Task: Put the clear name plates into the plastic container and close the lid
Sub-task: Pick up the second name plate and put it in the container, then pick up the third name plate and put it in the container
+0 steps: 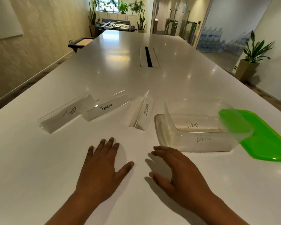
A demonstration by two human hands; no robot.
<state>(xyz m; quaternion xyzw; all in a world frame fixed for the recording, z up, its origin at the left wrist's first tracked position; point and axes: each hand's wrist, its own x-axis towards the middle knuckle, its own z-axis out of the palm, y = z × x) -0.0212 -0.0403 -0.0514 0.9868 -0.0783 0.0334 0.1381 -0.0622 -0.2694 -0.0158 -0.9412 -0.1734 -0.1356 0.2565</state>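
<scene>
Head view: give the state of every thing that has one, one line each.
plastic container: open, lid off, two name plates inside.
green lid: off, on the table by the container's right end.
DOG plate: inside the container.
second plate, label blurred: inside the container.
TIGER plate: out on the table.
PENGUIN plate: out on the table.
ZEBRA plate: out on the table.
left hand: open, flat on the table.
right hand: open, empty.

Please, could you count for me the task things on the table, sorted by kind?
Clear name plates: 5 (Tiger, Penguin, Zebra on the table; Dog and one with a blurred label inside the container)
Plastic container: 1
Green lid: 1
Total: 7
</scene>
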